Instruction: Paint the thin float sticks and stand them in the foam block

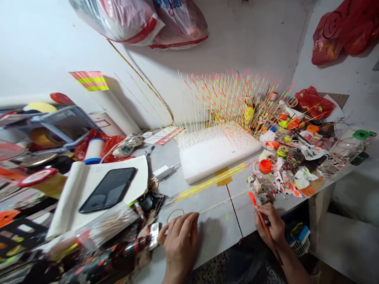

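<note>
My left hand (181,236) is closed at the front of the table, beside a metal clamp-like end (154,235) of a dark paint-spotted tool. A thin yellow stick (223,200) runs from its fingertips toward the right. My right hand (271,223) is wrapped round a paintbrush (260,215), whose orange tip is close to the stick's far end; whether they touch I cannot tell. Behind, a bundle of thin yellow sticks (204,185) lies along a white foam block (213,157). Many upright sticks with red and yellow ends (225,94) stand in that block.
Paint pots, such as an orange one (265,166), and stained tissues (304,177) crowd the right side. On the left, a phone (108,189) rests on an open notebook (139,169), with a bag of cotton swabs (112,225) in front. Plastic bags (180,23) hang above.
</note>
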`<state>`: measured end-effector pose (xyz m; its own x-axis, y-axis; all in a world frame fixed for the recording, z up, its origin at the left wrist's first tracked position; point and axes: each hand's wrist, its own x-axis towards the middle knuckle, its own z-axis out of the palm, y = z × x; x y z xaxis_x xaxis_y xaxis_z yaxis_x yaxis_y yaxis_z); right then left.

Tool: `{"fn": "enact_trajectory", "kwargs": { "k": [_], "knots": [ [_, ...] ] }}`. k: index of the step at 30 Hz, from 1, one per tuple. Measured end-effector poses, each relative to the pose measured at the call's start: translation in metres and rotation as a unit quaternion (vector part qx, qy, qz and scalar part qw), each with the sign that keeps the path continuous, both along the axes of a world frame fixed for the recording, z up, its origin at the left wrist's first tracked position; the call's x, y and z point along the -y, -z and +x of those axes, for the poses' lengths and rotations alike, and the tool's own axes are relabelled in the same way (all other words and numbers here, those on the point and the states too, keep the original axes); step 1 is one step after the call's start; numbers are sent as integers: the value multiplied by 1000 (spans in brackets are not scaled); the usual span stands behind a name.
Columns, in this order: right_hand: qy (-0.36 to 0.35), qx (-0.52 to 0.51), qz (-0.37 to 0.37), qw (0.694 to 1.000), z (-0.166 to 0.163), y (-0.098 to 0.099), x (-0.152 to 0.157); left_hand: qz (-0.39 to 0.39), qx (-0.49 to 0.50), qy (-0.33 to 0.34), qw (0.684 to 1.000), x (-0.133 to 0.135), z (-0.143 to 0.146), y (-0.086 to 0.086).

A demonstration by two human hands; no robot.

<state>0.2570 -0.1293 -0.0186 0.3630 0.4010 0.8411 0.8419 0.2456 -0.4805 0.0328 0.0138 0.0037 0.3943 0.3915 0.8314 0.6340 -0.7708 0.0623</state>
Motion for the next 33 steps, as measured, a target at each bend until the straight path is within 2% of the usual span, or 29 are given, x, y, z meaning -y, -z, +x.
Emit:
{"fn": "enact_trajectory", "kwargs": {
  "k": [28, 33],
  "knots": [
    [22, -7, -11, 1000, -6, 2, -10, -3, -2, 13, 1000, 2, 1, -4],
    [-1, -1, 3, 1000, -10, 2, -6, -3, -2, 8, 1000, 3, 1, -4]
  ]
}}
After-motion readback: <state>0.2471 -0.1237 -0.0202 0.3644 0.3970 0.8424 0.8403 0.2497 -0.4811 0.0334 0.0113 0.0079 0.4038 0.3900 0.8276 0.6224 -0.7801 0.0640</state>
